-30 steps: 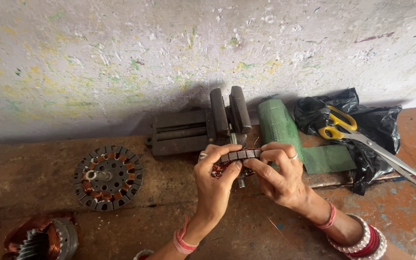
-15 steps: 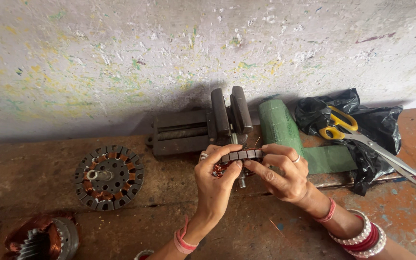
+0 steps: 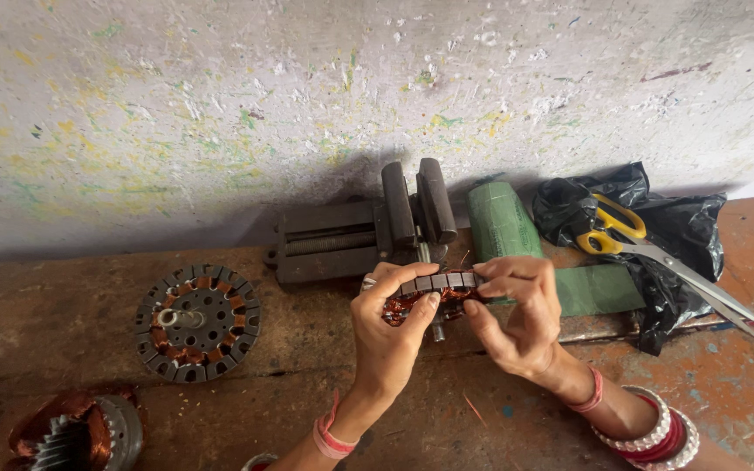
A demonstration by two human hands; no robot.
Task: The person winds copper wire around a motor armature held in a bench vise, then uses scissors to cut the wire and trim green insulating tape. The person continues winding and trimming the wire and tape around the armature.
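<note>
Barely anything has shifted since a moment ago: both hands stay up in front of the vise, only the right hand has tipped slightly. Down at eight o'clock sits a wound stator point(image 3: 76, 433), copper coils shining, half cut off by the edge. Just above it, at nine o'clock, a flat round stator disc point(image 3: 197, 323), dark slotted steel with copper in the slots, lies on the worn reddish-brown bench point(image 3: 63, 305). Dead centre, the left hand point(image 3: 392, 336) and right hand point(image 3: 517, 318) pinch a small stator core point(image 3: 434, 292), ridged grey metal over copper wire, fingertips pressed on its ends, held off the bench. Behind it at twelve o'clock, the dark iron vise point(image 3: 364, 231) against a paint-flecked plaster wall point(image 3: 307, 96). At two o'clock a green paper roll point(image 3: 499, 222), then yellow-handled scissors point(image 3: 656, 257) on a crumpled black plastic bag point(image 3: 665, 279).
</note>
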